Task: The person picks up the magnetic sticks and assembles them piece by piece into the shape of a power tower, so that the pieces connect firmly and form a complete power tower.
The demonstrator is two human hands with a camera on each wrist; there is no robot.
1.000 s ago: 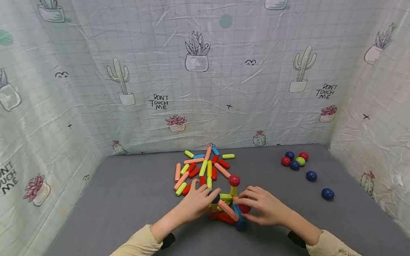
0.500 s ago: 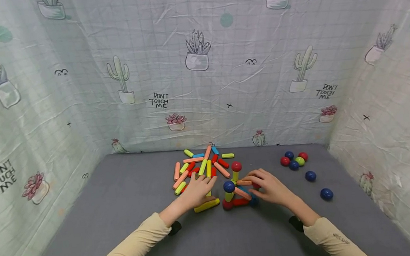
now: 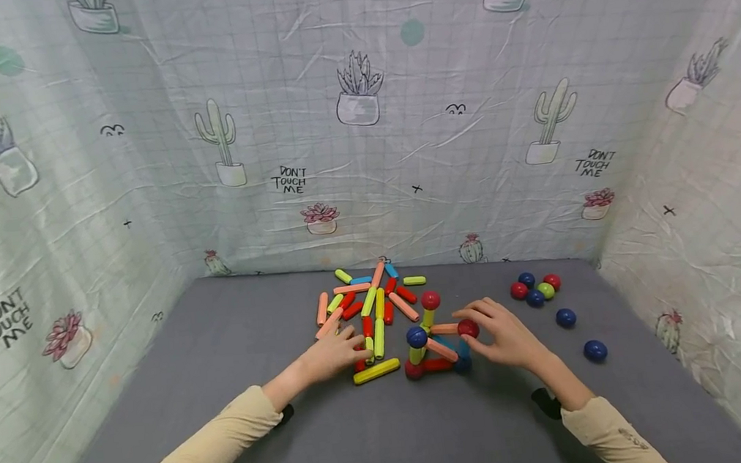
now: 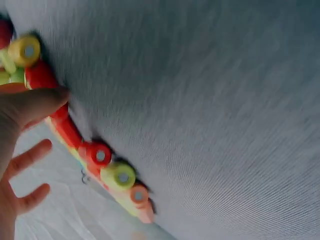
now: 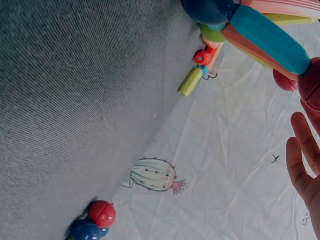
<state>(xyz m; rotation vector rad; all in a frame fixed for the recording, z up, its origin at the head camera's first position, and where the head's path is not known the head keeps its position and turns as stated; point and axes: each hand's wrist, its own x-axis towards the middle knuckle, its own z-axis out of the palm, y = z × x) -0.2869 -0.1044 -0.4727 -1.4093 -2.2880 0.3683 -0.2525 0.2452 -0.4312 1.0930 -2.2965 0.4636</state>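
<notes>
A magnetic stick-and-ball frame point(image 3: 442, 349) stands on the table, with a blue ball point(image 3: 416, 337) and a red ball point(image 3: 431, 300) on upright yellow-green sticks. My right hand point(image 3: 505, 334) holds the frame's right red ball point(image 3: 469, 328) between thumb and fingers. Beneath that ball, a blue stick point(image 5: 270, 40) slopes to a dark blue ball point(image 5: 210, 10) in the right wrist view. My left hand point(image 3: 330, 354) is over the near edge of the loose stick pile, fingers spread. Its thumb overlaps a red stick point(image 4: 42, 75) in the left wrist view; no grip shows.
Loose magnetic sticks point(image 3: 376, 301) in several colours lie behind the hands. One yellow stick point(image 3: 377, 371) lies left of the frame. Loose balls point(image 3: 535, 298) cluster at the back right, with two blue balls point(image 3: 595, 351) nearer. A patterned curtain point(image 3: 363, 151) encloses the table.
The frame has shifted right and away from me, then stayed put. My left hand has left it and moved left to the sticks. The yellow stick now lies uncovered. My right hand stays by the frame.
</notes>
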